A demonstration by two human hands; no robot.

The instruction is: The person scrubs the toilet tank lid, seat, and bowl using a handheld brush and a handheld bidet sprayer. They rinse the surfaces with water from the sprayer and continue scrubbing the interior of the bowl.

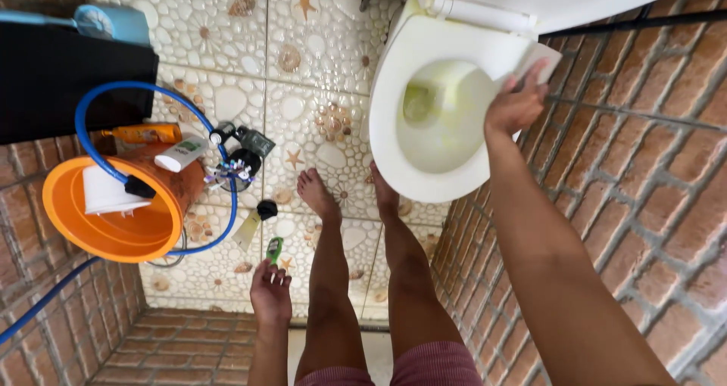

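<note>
Right hand (pixel 516 104): I see it closed on a pale sponge (pixel 539 59), pressed to the far right rim of the white toilet bowl (pixel 394 121).
Left hand (pixel 270 294): fingers gripping a small green object (pixel 274 248) (kind unclear), near left.
Left side: orange bucket (pixel 121 231), blue hose (pixel 87 140), bottles on the floor.

The toilet (pixel 435 106) stands ahead of the feet, to the right. The right hand (pixel 516 104) rests on its rim with a cloth (pixel 539 59). The bucket (pixel 121 204) stands far left (a hose (pixel 151 98) goes into it). Bottles (pixel 182 151) lie between bucket and feet. The left hand (pixel 270 299) hangs near the left leg.
</note>
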